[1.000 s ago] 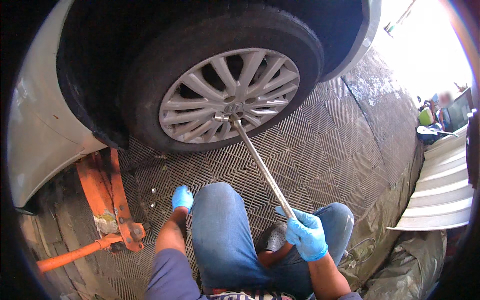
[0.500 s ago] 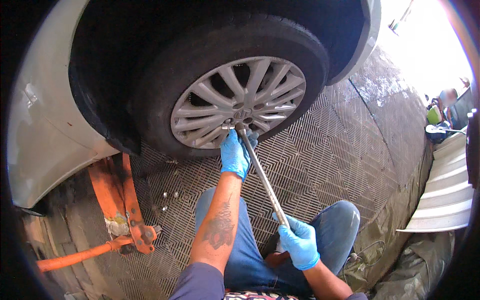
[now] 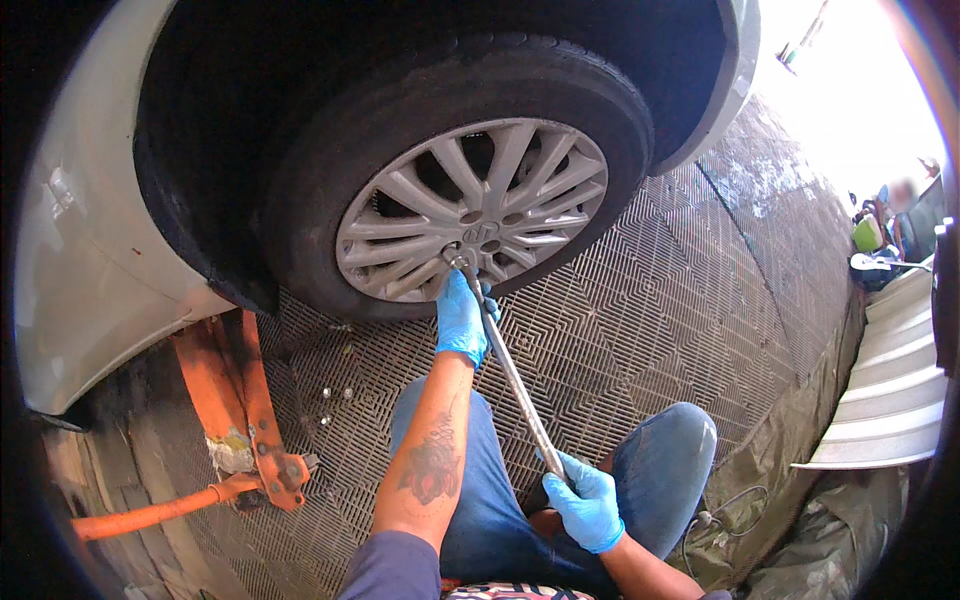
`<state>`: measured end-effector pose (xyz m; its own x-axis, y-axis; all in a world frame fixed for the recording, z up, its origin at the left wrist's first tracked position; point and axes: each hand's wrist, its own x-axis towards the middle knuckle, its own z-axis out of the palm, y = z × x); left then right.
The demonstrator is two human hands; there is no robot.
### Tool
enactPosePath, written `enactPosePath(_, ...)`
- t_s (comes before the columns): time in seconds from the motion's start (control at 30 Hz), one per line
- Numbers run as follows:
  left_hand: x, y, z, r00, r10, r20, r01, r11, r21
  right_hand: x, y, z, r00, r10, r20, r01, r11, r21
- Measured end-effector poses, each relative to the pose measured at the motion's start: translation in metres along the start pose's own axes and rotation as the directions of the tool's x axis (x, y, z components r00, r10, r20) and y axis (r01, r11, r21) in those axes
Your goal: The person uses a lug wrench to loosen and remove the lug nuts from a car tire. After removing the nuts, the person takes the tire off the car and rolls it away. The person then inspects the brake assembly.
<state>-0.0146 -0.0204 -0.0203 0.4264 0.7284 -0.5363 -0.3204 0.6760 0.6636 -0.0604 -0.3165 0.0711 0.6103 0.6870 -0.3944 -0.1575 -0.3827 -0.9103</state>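
Both my gloved hands grip the long wrench point(image 3: 512, 378): left hand point(image 3: 462, 318) by the wheel point(image 3: 472, 222), right hand point(image 3: 587, 503) at its handle end.

My one head view looks steeply down and forward, close over my knees, at the car wheel point(image 3: 480, 225) ahead.

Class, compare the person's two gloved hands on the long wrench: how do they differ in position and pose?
The left hand grips the wrench near its head, close to the wheel hub; the right hand grips the far handle end, close to the person's knees. The left arm is stretched out forward, while the right arm is bent and kept close to the body. Both hands wear blue gloves and are closed around the same metal bar.
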Motion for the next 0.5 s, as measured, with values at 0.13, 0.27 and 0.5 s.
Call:
enactPosePath(0.13,0.001,0.016,-0.005,0.996,-0.001,0.093,0.0,1.0,0.018,0.002,-0.001,0.009,0.999,0.029,0.031,-0.03,0.999,0.035)
enactPosePath(0.27,-0.001,0.015,-0.007,0.991,0.062,0.117,-0.095,0.951,0.294,0.005,-0.003,0.01,0.968,0.167,0.19,-0.207,0.954,0.218)
enactPosePath(0.5,0.027,0.019,-0.015,0.997,0.047,0.056,-0.061,0.958,0.28,0.03,0.015,0.003,0.905,0.279,0.321,-0.408,0.782,0.471)
